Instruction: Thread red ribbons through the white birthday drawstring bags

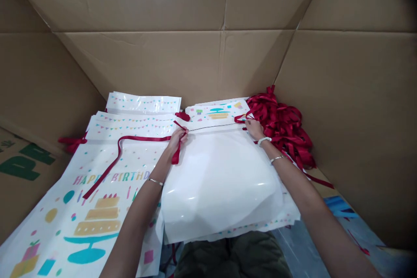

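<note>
A white glossy plastic sheet (224,178) lies folded in front of me, blank side up, its lower part hanging over my lap. My left hand (180,140) is closed on a red ribbon (143,139) at the sheet's upper left; one long tail trails left over the printed sheets. At the upper right, my right hand (255,130) pinches another red ribbon (240,118), its fingertips partly hidden. Between the hands runs a thin dark line (215,127) across the sheet; whether it is a cord or an edge I cannot tell.
Printed birthday sheets (97,165) with a cake picture lie stacked at left, red ribbon bundles (73,143) at their edges. A heap of red ribbons (286,126) sits at right. Tall cardboard walls (169,56) enclose the back and sides. A blue printed sheet (340,206) lies lower right.
</note>
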`<state>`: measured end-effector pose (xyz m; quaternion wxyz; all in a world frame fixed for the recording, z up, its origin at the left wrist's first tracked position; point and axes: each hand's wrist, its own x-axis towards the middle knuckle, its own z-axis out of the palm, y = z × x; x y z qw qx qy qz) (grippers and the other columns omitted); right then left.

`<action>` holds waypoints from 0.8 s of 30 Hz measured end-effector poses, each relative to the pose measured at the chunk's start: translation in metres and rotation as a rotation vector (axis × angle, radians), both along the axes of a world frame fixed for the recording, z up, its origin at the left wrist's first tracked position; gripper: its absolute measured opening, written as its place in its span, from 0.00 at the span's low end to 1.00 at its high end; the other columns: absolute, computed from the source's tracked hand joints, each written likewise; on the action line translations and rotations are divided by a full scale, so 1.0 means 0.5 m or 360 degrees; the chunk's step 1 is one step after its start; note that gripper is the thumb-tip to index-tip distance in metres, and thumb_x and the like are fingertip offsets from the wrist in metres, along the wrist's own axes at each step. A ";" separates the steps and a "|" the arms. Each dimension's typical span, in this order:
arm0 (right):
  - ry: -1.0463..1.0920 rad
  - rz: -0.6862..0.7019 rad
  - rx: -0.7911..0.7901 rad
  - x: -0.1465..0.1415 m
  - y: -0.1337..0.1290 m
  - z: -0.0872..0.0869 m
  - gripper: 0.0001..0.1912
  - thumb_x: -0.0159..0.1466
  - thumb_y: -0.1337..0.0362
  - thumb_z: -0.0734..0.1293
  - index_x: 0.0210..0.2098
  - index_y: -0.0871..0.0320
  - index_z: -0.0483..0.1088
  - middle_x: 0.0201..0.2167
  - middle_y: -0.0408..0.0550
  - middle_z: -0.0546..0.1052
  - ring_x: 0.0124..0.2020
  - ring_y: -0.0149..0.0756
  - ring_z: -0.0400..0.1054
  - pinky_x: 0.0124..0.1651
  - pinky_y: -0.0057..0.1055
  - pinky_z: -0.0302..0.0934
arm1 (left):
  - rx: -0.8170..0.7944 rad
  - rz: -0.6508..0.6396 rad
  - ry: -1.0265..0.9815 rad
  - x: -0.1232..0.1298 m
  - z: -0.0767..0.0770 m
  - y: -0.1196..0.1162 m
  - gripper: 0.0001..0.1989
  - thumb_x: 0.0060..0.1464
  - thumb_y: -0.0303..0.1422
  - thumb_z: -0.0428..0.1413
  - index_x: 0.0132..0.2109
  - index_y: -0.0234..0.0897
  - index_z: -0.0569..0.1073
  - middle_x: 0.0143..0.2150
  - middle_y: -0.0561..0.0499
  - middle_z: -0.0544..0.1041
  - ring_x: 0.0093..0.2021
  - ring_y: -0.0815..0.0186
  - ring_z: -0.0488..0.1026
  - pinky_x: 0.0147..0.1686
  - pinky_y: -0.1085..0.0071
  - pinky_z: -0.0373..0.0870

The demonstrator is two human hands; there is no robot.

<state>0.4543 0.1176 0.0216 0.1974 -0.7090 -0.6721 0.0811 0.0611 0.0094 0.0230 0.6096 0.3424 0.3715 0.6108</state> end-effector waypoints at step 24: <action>0.0608 0.0810 -0.0080 -0.287 -0.063 0.088 0.05 0.71 0.66 0.65 0.41 0.59 0.73 0.34 0.52 0.81 0.34 0.38 0.76 0.38 0.30 0.66 | 0.0124 0.0467 -0.0276 -0.132 0.037 -0.013 0.09 0.61 0.26 0.62 0.37 0.38 0.68 0.29 0.57 0.69 0.18 0.80 0.55 0.15 0.82 0.53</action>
